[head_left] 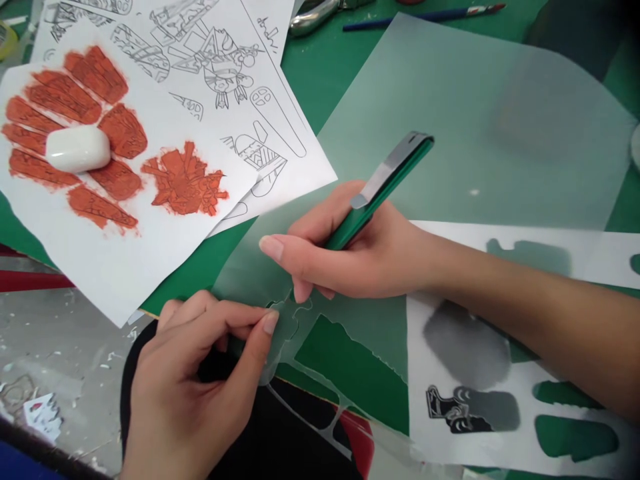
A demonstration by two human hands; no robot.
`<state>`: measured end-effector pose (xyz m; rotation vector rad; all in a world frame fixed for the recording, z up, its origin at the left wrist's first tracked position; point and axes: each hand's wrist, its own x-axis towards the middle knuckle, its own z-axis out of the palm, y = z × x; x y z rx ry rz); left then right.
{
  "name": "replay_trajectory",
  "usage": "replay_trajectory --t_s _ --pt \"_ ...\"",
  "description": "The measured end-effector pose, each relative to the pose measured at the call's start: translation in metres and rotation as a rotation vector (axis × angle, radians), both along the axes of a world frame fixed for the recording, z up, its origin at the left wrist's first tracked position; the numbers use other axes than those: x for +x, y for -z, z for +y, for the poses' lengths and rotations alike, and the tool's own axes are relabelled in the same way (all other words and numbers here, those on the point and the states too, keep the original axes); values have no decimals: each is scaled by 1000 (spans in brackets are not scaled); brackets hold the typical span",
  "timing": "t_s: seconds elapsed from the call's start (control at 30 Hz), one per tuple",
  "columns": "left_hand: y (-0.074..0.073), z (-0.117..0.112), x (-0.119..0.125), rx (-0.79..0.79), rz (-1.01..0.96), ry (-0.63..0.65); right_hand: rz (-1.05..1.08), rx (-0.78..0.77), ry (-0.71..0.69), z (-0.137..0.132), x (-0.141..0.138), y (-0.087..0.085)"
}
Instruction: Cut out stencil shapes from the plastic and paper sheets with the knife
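My right hand [350,250] is closed around a slim green craft knife [385,190] with a metal clip. The knife tilts up to the right, and its tip is hidden below my fingers. Under it lies a translucent plastic sheet [440,133] with cut-outs along its near side. My left hand [195,380] pinches a small, partly cut plastic piece [290,323] between thumb and index finger at the sheet's near edge. Thin plastic strips [320,427] hang over the table edge beside it. The fingertips of both hands are close together but apart.
Left on the green table [310,87] lie line-drawing sheets [200,40] and a paper with orange-painted shapes [185,180], bearing a white rounded case [79,148]. A paintbrush [425,17] lies at the back. White paper with cut-outs [465,447] extends under my right forearm.
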<state>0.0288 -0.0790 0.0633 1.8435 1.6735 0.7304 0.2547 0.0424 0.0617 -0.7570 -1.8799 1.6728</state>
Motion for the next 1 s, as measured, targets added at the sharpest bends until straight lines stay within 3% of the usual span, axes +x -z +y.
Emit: replay_trajectory --t_s 0.4,0.73,1.0 --pt "1 -5 -7 -2 92 53 26 112 -15 -1 -3 7" --pt "2 -5 -3 -16 139 37 64 75 21 -1 -4 8" --pt "0 -5 -3 -27 136 23 -51 28 36 0 -1 0"
